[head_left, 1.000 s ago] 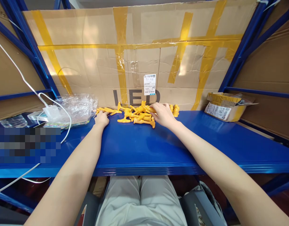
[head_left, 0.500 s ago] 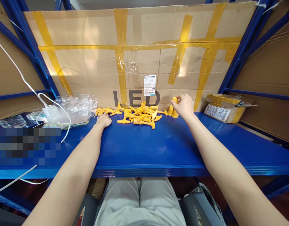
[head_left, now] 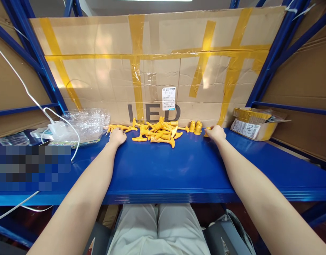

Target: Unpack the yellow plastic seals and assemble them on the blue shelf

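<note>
A heap of several small yellow plastic pieces (head_left: 159, 131) lies at the back of the blue shelf (head_left: 165, 166), against the taped cardboard wall. My left hand (head_left: 117, 136) rests on the shelf at the heap's left end, fingers curled beside a few yellow pieces (head_left: 117, 126). My right hand (head_left: 216, 134) sits to the right of the heap, fingers closed on one yellow piece (head_left: 207, 129) that pokes out at its left. Two yellow pieces (head_left: 195, 126) stand upright between that hand and the heap.
A crumpled clear plastic bag (head_left: 84, 124) and a white charger with cable (head_left: 55, 127) lie at the left. A small cardboard box (head_left: 251, 124) sits at the right. Blue rack posts (head_left: 43, 67) frame both sides. A cardboard panel (head_left: 157, 63) closes the back.
My right hand left the heap, went right past the two upright pieces, and now rests lower on the shelf at their right with one piece. My left hand stayed almost still.
</note>
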`<state>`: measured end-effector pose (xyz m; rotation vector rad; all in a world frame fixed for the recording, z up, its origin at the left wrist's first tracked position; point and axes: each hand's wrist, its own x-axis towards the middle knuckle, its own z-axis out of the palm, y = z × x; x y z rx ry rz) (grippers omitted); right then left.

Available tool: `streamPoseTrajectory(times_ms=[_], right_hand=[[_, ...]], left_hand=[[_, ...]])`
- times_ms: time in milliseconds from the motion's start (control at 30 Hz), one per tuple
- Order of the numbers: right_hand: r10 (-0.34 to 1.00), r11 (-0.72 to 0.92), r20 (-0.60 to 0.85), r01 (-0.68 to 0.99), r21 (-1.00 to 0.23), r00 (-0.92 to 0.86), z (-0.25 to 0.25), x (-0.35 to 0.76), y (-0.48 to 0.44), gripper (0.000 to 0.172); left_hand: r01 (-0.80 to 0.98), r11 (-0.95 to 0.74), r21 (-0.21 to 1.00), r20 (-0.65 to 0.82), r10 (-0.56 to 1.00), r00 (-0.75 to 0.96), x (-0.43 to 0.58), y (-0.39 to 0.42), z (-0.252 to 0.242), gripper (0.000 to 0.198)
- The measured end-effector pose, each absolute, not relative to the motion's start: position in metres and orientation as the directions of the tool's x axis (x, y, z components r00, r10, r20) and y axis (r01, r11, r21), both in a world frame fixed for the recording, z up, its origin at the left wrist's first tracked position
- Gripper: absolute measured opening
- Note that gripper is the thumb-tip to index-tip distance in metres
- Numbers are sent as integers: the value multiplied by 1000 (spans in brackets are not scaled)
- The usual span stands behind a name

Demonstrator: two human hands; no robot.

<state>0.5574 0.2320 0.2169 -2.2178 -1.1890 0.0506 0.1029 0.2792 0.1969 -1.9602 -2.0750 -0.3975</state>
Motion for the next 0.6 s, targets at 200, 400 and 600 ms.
streamPoseTrajectory(times_ms=[200,400,600], right_hand=[[815,-396,154,731,-556,558,208,560,238,36],[861,-332,170,784,-525,479,203,565,245,26],[875,-311,163,788,-532,455,207,559,244,29]], left_hand=[[997,63,52,368,927,-78,104,278,197,47],[998,54,45,376,924,-67,104,279,196,45],[998,32,52,375,926,-49,106,276,199,42]])
